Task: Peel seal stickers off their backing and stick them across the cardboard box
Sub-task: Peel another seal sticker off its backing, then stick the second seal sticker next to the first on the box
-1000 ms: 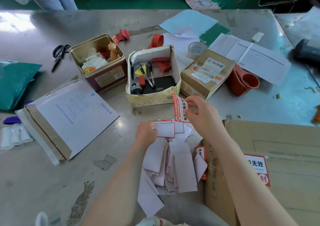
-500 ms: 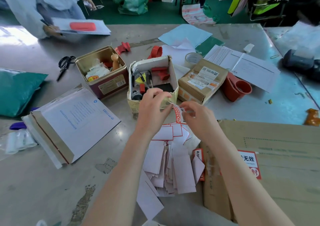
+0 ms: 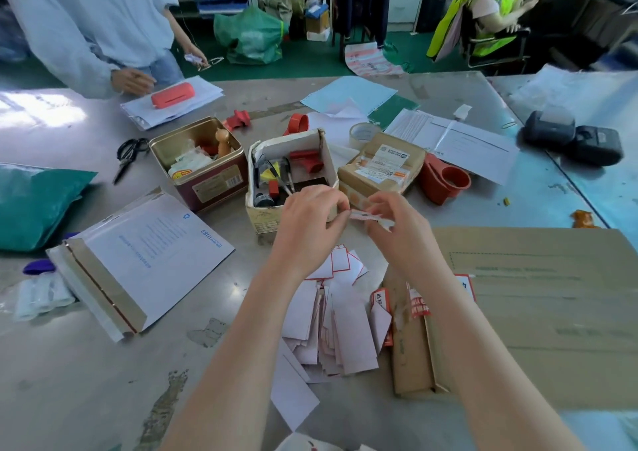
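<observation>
Both of my hands hold one red-and-white seal sticker [image 3: 366, 216] up above the table, seen nearly edge-on. My left hand [image 3: 310, 223] pinches its left end and my right hand [image 3: 397, 226] pinches its right end. Below them lies a heap of white backing papers [image 3: 331, 326] with red borders. The flat cardboard box [image 3: 538, 312] lies to the right; red seal stickers [image 3: 419, 305] are stuck over its left edge, partly hidden by my right forearm.
An open white box of tools [image 3: 293, 178], a tin [image 3: 196, 164] and a small parcel [image 3: 379, 167] stand behind my hands. A white mailer [image 3: 145, 254] lies left, scissors [image 3: 127, 155] farther back. Another person [image 3: 89, 26] stands at the far left edge.
My left hand left the paper heap and rose to meet my right hand at the sticker. The camera tilted up, showing more of the room.
</observation>
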Demonstrator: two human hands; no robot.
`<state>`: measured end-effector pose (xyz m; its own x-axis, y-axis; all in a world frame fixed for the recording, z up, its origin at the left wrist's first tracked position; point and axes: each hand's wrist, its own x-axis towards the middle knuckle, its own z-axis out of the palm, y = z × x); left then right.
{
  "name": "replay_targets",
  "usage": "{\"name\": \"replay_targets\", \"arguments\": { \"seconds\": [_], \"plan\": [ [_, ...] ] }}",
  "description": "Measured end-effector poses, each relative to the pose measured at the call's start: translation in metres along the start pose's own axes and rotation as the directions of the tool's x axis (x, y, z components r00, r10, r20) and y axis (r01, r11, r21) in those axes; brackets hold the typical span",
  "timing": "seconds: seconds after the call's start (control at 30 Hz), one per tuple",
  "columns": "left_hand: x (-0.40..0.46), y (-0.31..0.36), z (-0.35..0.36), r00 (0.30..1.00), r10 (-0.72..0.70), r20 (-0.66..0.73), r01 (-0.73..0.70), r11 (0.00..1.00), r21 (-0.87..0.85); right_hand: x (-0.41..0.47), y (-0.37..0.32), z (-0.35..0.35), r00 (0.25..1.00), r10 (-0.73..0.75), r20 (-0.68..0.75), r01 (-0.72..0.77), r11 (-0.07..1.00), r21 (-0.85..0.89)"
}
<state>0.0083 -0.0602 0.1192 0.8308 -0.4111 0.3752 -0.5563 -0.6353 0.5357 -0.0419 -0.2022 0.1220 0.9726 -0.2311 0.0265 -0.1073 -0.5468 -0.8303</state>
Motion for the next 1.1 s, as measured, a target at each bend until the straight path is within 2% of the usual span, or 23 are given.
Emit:
{"name": "replay_targets", "arguments": {
  "seconds": [0.07,0.2,0.33,0.43,0.57,0.8,0.9,1.1],
  "plan": [
    [-0.003,0.011,-0.001,1.0,0.006,0.018,-0.005,0.999,-0.045,-0.005,0.002,-0.008,0.999,0.019,-0.042,-0.016,0.998,0.062],
    [-0.01,0.035,-0.001,0.997,-0.077,0.025,0.081,0.965,-0.251,-0.017,0.005,-0.027,0.984,0.085,-0.154,-0.03,0.944,0.329],
    [-0.012,0.051,0.006,0.986,-0.164,0.003,0.152,0.902,-0.404,-0.026,0.014,-0.045,0.965,0.16,-0.207,-0.026,0.846,0.533],
    [-0.013,0.058,0.012,0.963,-0.269,-0.004,0.223,0.807,-0.547,-0.03,0.025,-0.06,0.944,0.218,-0.248,-0.032,0.808,0.588],
    [-0.015,0.069,0.025,0.907,-0.413,0.086,0.352,0.627,-0.695,-0.04,0.041,-0.077,0.937,0.266,-0.224,-0.098,0.819,0.565],
    [-0.017,0.098,0.049,0.87,-0.444,0.213,0.451,0.545,-0.707,-0.056,0.06,-0.095,0.924,0.272,-0.268,-0.126,0.88,0.457],
    [-0.02,0.107,0.057,0.856,-0.457,0.241,0.488,0.562,-0.668,-0.061,0.069,-0.104,0.913,0.279,-0.298,-0.149,0.908,0.392],
    [-0.027,0.123,0.074,0.881,-0.427,0.204,0.468,0.718,-0.515,-0.074,0.084,-0.117,0.906,0.231,-0.355,-0.176,0.968,0.18]
  ]
}}
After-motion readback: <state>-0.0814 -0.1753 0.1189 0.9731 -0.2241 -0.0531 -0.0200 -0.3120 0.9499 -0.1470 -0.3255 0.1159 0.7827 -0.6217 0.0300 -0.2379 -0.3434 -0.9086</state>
